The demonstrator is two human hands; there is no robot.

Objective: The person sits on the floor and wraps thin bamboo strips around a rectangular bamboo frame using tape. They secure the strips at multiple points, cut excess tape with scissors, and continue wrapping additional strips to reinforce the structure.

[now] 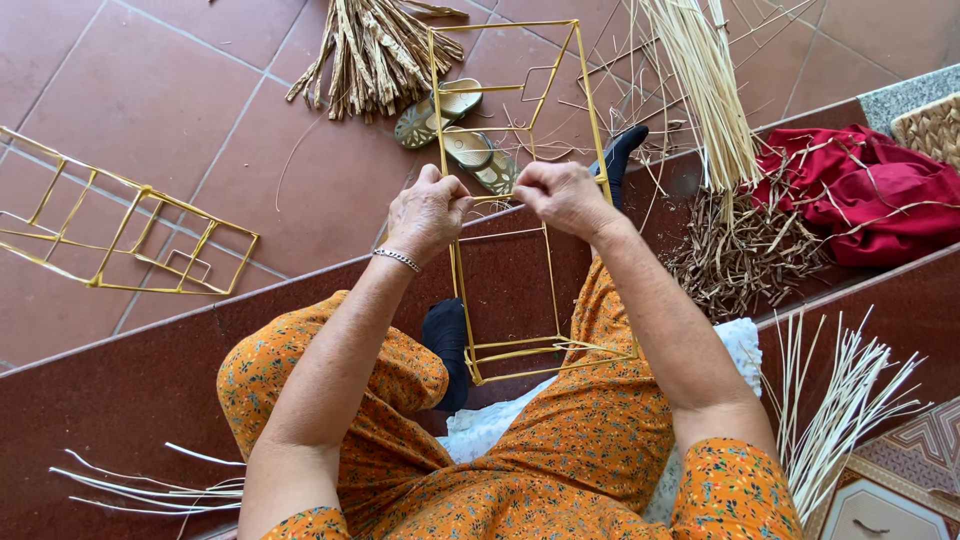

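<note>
A tall box-shaped frame of thin yellow straw sticks (585,105) stands between my knees, its lower end resting at my lap. My left hand (428,212) and my right hand (563,196) are both closed on a cross stick at the frame's middle, about a hand's width apart. A silver bracelet sits on my left wrist. I wear an orange flowered dress and dark socks, and I sit on a dark red step.
A second, finished yellow stick frame (120,230) lies on the tiled floor at left. A pair of sandals (455,125) and a bundle of dry husks (375,50) lie ahead. Pale straw bundles (705,90) lean at right, beside a red cloth (870,190). Loose straws (850,400) lie at right and lower left.
</note>
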